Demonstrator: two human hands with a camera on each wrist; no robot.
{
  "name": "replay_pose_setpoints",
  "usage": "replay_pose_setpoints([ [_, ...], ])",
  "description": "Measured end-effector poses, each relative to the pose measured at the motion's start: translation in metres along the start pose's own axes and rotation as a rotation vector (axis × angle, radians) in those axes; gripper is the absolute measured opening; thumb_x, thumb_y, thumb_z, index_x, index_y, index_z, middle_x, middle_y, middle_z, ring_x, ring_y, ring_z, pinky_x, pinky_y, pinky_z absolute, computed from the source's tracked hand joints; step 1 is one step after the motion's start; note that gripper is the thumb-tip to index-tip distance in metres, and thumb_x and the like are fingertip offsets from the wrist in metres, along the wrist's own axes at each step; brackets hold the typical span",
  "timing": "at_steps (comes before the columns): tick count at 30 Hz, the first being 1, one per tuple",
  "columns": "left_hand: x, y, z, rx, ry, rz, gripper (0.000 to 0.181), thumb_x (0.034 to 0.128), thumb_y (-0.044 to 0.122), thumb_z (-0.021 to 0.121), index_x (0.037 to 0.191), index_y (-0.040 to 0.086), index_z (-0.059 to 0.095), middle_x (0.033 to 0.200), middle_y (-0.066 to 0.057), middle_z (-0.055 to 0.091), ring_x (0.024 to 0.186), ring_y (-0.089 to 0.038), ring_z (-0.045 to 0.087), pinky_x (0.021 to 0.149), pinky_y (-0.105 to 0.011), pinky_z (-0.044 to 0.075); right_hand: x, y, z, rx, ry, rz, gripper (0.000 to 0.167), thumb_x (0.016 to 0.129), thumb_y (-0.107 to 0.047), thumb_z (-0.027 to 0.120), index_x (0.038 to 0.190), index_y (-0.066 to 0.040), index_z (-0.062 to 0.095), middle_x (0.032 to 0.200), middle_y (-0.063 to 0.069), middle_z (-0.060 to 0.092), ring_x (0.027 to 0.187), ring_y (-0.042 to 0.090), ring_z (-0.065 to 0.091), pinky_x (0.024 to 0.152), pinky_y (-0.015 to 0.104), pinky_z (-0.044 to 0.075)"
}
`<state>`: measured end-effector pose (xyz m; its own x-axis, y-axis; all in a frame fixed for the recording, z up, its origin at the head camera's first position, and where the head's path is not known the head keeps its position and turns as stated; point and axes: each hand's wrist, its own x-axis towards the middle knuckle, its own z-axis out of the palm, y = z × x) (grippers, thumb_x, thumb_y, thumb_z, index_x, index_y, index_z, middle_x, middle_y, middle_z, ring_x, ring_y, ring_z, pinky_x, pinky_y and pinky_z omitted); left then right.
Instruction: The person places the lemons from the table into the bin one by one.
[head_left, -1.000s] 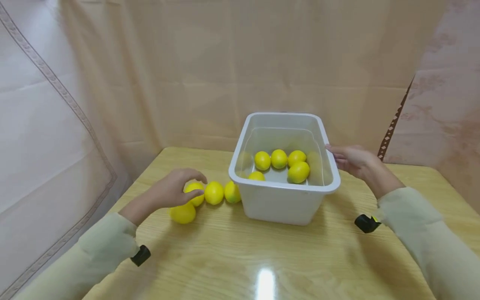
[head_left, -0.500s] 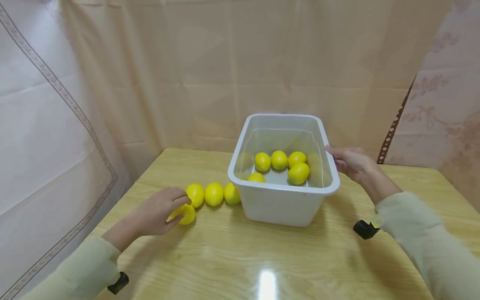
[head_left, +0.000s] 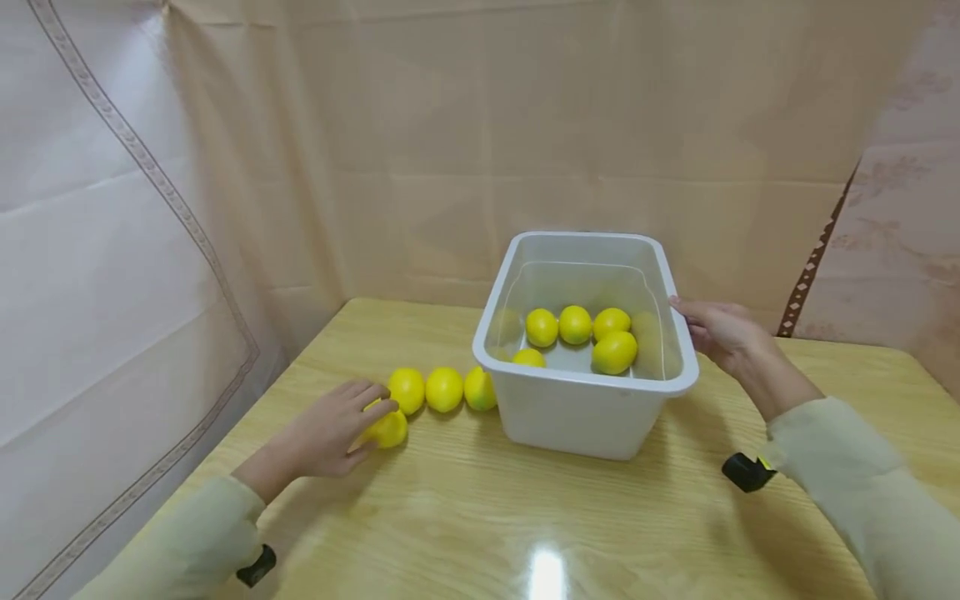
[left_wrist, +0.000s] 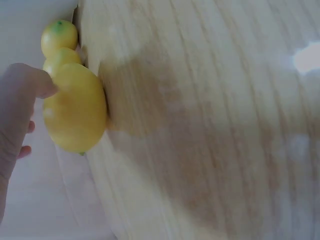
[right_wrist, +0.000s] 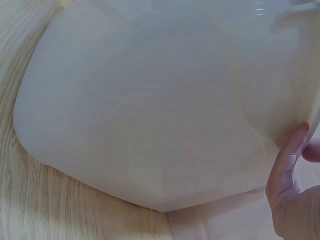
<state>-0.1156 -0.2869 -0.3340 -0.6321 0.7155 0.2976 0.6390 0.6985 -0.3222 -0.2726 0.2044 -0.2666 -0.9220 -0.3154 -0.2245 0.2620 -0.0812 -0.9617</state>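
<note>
On the left side of the table, my left hand (head_left: 330, 429) curls over the nearest lemon (head_left: 392, 428), thumb on the near side and fingers over the top. In the left wrist view the thumb touches this lemon (left_wrist: 77, 115), which rests on the wood; the other fingers are mostly hidden. Three more lemons (head_left: 444, 390) form a row behind it, reaching to a white plastic bin (head_left: 577, 421). My right hand (head_left: 731, 337) pinches the bin's right rim between thumb and fingers. Several lemons (head_left: 576, 325) lie on the bin's floor, one partly hidden by the front rim.
A wooden table (head_left: 450, 517) bears everything, with a bright light reflection near its front. Behind it hangs a beige curtain (head_left: 420, 167), with a white cloth (head_left: 112, 275) on the left and a patterned cloth (head_left: 892, 250) on the right.
My left hand has moved from above the lemon row down and left onto the nearest lemon. The right hand stays on the bin's rim. The head view has shifted slightly.
</note>
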Motion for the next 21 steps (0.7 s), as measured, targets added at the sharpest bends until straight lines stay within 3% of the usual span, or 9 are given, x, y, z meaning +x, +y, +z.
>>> replay_pose_setpoints([
  [5,0.007,-0.003,0.003,0.004,0.054,0.039,0.048,0.07,0.019,0.073,0.115,0.009,0.059,0.109,-0.007,0.06,0.099,-0.023,0.057,0.087,-0.039,0.053,-0.002,0.001,-0.006,0.075,0.007,0.002,0.022,0.091,-0.018,0.063,0.071,-0.018,0.072,0.075,-0.008,0.068,0.069,0.004,0.066,0.066,0.018,0.057],
  [11,0.007,-0.003,0.005,0.003,0.019,0.006,0.052,0.07,0.02,0.076,0.118,0.01,0.059,0.112,-0.007,0.06,0.103,-0.024,0.058,0.089,-0.041,0.054,-0.004,0.002,-0.006,0.107,0.027,-0.01,0.022,0.091,-0.017,0.064,0.071,-0.018,0.072,0.074,-0.008,0.068,0.069,0.004,0.066,0.065,0.018,0.057],
  [15,0.003,0.0,0.011,0.0,0.005,-0.007,0.053,0.0695,0.021,0.077,0.118,0.01,0.058,0.112,-0.007,0.059,0.104,-0.025,0.058,0.088,-0.041,0.054,-0.004,0.005,-0.004,0.096,0.018,-0.007,0.021,0.091,-0.018,0.064,0.072,-0.019,0.072,0.076,-0.008,0.068,0.071,0.003,0.066,0.067,0.018,0.057],
  [21,0.001,0.002,0.019,-0.023,0.035,-0.003,0.055,0.0662,0.019,0.078,0.117,0.009,0.059,0.11,-0.007,0.059,0.101,-0.023,0.057,0.086,-0.04,0.053,-0.004,0.006,-0.001,0.05,0.021,-0.027,0.02,0.091,-0.021,0.064,0.072,-0.021,0.072,0.076,-0.01,0.068,0.072,0.002,0.066,0.068,0.016,0.057],
])
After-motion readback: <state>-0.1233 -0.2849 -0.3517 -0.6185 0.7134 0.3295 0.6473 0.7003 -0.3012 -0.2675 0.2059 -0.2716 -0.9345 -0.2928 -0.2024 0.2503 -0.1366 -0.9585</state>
